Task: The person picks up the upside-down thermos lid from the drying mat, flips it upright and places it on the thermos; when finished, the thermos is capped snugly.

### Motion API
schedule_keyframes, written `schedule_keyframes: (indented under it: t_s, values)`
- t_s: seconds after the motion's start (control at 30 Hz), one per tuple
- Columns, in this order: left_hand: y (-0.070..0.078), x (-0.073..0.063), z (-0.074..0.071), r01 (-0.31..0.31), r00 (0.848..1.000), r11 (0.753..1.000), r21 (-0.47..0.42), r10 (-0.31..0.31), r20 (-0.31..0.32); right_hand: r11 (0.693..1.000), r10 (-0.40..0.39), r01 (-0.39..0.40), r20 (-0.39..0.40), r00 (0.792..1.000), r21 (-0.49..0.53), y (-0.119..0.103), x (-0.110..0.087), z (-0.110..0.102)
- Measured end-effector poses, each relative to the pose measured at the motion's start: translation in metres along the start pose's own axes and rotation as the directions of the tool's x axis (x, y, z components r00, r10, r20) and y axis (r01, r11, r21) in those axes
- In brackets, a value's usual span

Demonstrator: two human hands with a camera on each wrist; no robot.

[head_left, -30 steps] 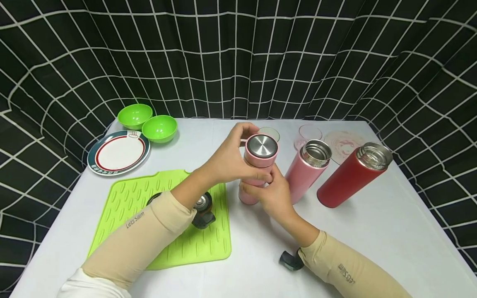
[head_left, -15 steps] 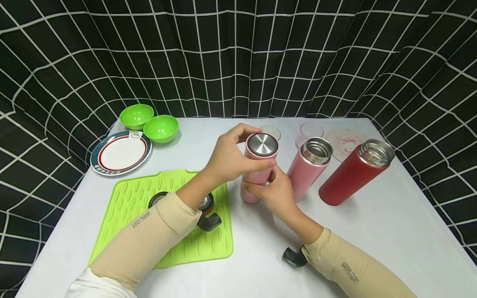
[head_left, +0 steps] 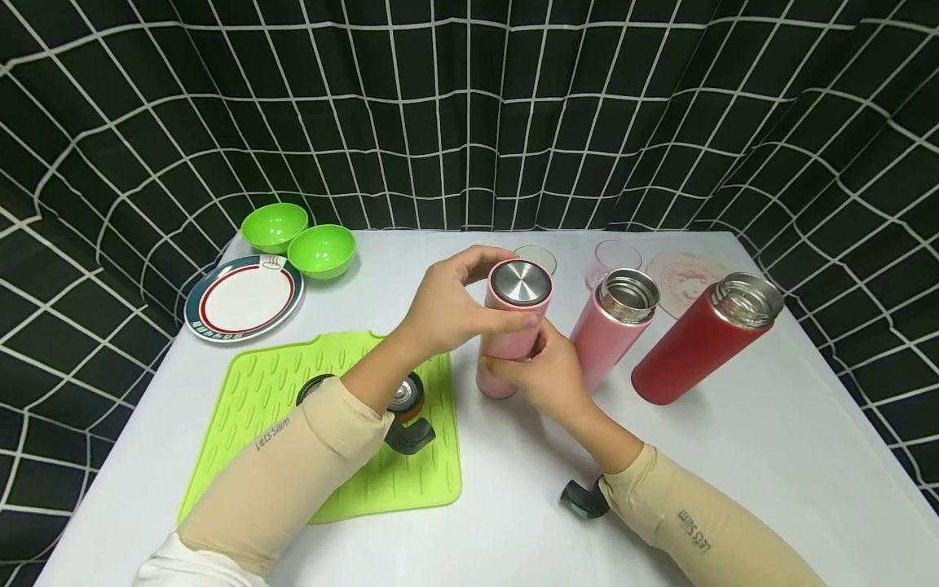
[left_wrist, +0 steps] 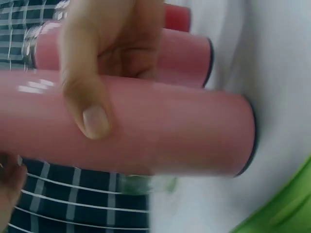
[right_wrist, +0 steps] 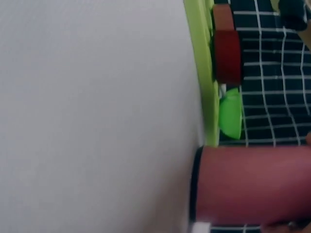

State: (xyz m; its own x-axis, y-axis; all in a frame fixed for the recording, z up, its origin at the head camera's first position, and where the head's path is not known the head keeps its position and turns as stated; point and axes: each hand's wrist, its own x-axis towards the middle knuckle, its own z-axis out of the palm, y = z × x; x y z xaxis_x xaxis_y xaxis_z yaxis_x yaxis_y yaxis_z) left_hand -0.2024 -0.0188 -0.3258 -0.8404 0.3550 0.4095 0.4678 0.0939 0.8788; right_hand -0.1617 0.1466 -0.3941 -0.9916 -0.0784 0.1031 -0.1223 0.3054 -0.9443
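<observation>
A pink thermos (head_left: 512,344) with a brushed steel disc on its top stands upright near the middle of the white table. My left hand (head_left: 443,308) grips it around the top, thumb across the near side. Lower down, my right hand (head_left: 555,371) holds the body, its thumb (left_wrist: 95,119) lying along the pink wall in the left wrist view. In the right wrist view, the dark-rimmed base of the thermos (right_wrist: 252,184) shows against the table. Just right of my right hand is a second pink thermos (head_left: 605,334), its steel mouth uncovered.
Farther right stands a red thermos (head_left: 697,346), also uncovered. Black looped caps (head_left: 411,436) lie on a green mat (head_left: 249,408), partly behind my left arm. A black curved piece (head_left: 583,499) is by my right sleeve. Green bowls (head_left: 323,251), a plate (head_left: 245,297) and glasses (head_left: 616,254) sit farther back.
My left thumb has moved higher on the thermos, and the seam below its top no longer shows. The right hand keeps its hold. The head view has shifted slightly.
</observation>
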Motion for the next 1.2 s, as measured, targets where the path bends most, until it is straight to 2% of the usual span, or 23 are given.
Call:
schedule_keyframes:
  t_s: [0.1,0.17,0.27,0.4,0.5,0.6,0.67,0.73,0.87,0.93,1.03,1.13,1.2]
  values:
    - [-0.004,0.002,-0.004,0.067,0.995,0.988,-0.138,-0.055,0.085,0.999,0.033,-0.033,0.013,0.999,0.022,0.002,-0.001,0.000]
    - [-0.007,0.001,-0.005,0.117,0.987,0.975,-0.188,-0.093,0.134,0.998,0.051,-0.051,0.011,0.999,0.031,0.002,-0.003,0.001]
    - [-0.009,-0.003,-0.005,0.114,0.985,0.983,-0.142,-0.093,0.146,0.998,0.046,-0.047,0.008,0.999,0.041,0.005,-0.007,0.004]
    - [-0.005,-0.009,-0.003,0.032,0.997,0.999,0.003,-0.032,0.067,0.998,0.021,-0.022,0.022,1.000,0.062,0.004,-0.009,0.010]
    - [-0.004,-0.011,-0.004,0.029,0.999,1.000,0.008,-0.029,0.037,0.997,0.021,-0.023,0.028,0.999,0.071,-0.013,-0.015,0.012]
    - [-0.005,-0.012,-0.007,0.045,0.998,0.998,-0.036,-0.043,0.053,0.995,0.013,-0.015,0.021,1.000,0.097,-0.014,-0.016,0.017]
    - [-0.007,-0.015,-0.008,0.059,0.996,0.997,-0.051,-0.055,0.064,0.994,-0.005,0.003,0.013,1.000,0.108,-0.006,-0.016,0.020]
    - [-0.008,-0.017,-0.008,0.075,0.995,0.996,-0.043,-0.072,0.063,0.994,-0.017,0.016,0.004,1.000,0.105,0.007,-0.014,0.024]
    - [-0.012,-0.022,-0.008,0.104,0.992,0.994,-0.018,-0.103,0.071,0.999,-0.019,0.018,0.005,1.000,0.036,0.012,-0.018,0.028]
    - [-0.011,-0.024,-0.010,0.134,0.987,0.991,0.025,-0.136,0.084,1.000,-0.016,0.016,0.022,1.000,0.002,0.011,-0.020,0.027]
    - [-0.006,-0.029,-0.022,0.171,0.981,0.981,0.095,-0.178,0.075,0.996,0.018,-0.013,0.055,0.998,-0.083,0.003,-0.028,0.020]
    - [0.003,-0.037,-0.046,0.177,0.982,0.963,0.204,-0.187,0.029,0.978,0.088,-0.062,0.125,0.988,-0.200,-0.011,-0.044,0.001]
    - [0.008,-0.045,-0.065,0.173,0.983,0.936,0.307,-0.183,0.006,0.955,0.141,-0.084,0.190,0.972,-0.284,-0.021,-0.060,-0.017]
